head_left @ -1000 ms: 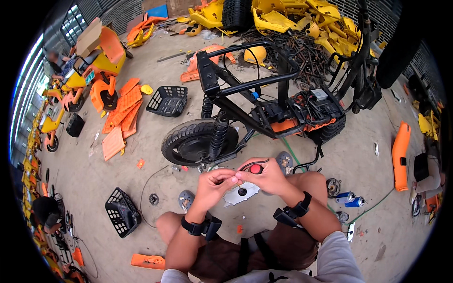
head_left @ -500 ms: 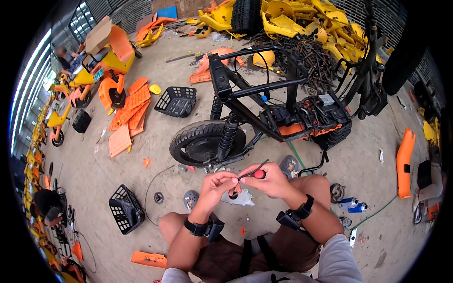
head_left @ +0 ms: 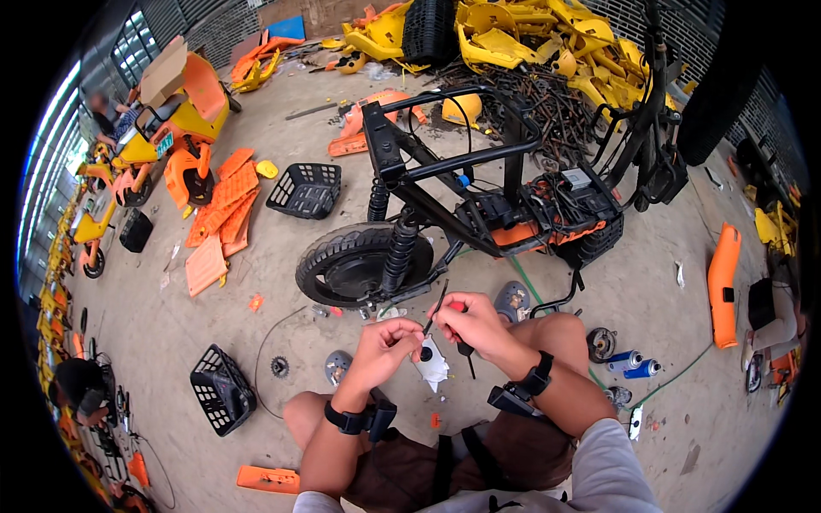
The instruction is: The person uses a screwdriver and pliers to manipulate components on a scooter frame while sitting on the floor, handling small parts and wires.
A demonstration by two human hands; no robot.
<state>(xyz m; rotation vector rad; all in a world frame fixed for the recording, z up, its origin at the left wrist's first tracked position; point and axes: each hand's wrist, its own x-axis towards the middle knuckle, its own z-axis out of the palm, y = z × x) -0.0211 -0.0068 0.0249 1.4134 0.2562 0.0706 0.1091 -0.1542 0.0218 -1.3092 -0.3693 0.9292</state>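
Observation:
My left hand [head_left: 389, 346] is closed, its fingertips pinching the lower end of a thin black cable [head_left: 438, 303]. In my right hand [head_left: 472, 323] is a screwdriver with a red and black handle [head_left: 463, 348], its shaft pointing down toward me. The cable's upper part passes by my right fingertips. Just below my left fingers shows a small dark round part [head_left: 426, 353] against a white irregular piece [head_left: 434, 369]; I cannot tell whether that piece hangs from the hand or lies lower. Beyond my hands stands a stripped black scooter frame [head_left: 462, 162] with its rear wheel [head_left: 359, 267].
Black plastic baskets [head_left: 224, 389] lie to the left, near a small sprocket [head_left: 280, 368]. Blue spray cans [head_left: 640, 368] and an orange panel [head_left: 723, 286] are on the right. Yellow panels [head_left: 505, 43] pile up at the back. Other people sit at the left and right edges.
The black cable has swung from slanting to nearly upright. The screwdriver has turned so its shaft shows below my right hand. The white piece appears narrower and lower; the whole view has shifted slightly.

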